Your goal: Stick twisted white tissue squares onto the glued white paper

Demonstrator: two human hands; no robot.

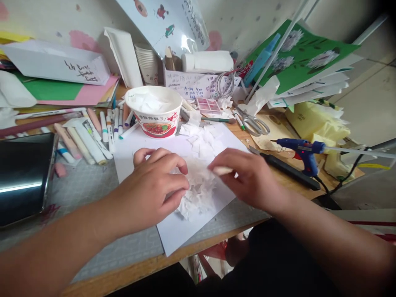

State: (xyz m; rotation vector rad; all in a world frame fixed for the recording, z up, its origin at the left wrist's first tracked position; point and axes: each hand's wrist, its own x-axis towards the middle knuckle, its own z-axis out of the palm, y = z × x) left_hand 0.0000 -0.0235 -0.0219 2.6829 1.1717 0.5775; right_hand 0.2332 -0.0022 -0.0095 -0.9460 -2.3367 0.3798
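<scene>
Lying between hands (161, 181) (247, 177): crumpled paper (198, 202)

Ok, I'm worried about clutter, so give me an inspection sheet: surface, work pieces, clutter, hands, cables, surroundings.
Surface: grey mat on wooden desk, white sheet on top.
Work pieces: crumpled white paper; paper bowl holding white paper.
Clutter: markers, scissors, glue gun.
Hands: left by crumpled paper; right holding small pale object.
Cables: black cord at glue gun.
Surroundings: patterned wall behind.
</scene>
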